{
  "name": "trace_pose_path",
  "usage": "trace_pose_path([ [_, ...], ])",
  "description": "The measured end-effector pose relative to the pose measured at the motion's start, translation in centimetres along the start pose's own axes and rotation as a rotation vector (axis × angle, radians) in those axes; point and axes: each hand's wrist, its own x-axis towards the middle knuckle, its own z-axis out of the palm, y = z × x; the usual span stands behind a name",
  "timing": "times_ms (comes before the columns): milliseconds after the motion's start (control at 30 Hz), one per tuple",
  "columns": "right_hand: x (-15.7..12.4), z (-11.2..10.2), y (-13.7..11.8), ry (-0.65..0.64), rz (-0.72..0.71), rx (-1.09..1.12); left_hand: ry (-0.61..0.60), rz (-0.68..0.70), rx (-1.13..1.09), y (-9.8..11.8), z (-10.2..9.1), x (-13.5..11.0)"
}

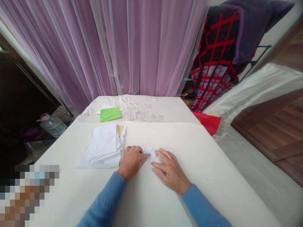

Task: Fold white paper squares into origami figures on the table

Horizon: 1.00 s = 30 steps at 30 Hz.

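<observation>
Hands open and flat, the left hand [132,161] and right hand [170,171] pin a small folded white paper [151,154] between them on the bench [201,192], lower centre of the frame, without gripping it.

Curtains: sheer lilac drapes [139,47] hanging ahead of me
Blanket: red-checked dark throw [216,60] draping at my right
Floor: pale tiles [248,164] stretching rightward
Panel: brown wood [276,132] standing beyond them
</observation>
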Motion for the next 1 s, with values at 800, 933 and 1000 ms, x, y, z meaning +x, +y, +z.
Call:
trace_pose_path([
  [800, 3.7, 2.0, 1.4, 0.024, 0.367, 0.075, 0.265, -0.182, -0.08, 0.2, 1.8, -1.2],
  [933, 3.9, 1.9, 1.6, 0.02, 0.371, 0.106, 0.242, -0.216, -0.1, 0.4, 1.3, -1.1],
  [1000, 3.8, 1.9, 1.6, 0.032, 0.365, 0.11, 0.235, -0.22, -0.102, 0.4, 1.3, -1.1],
])
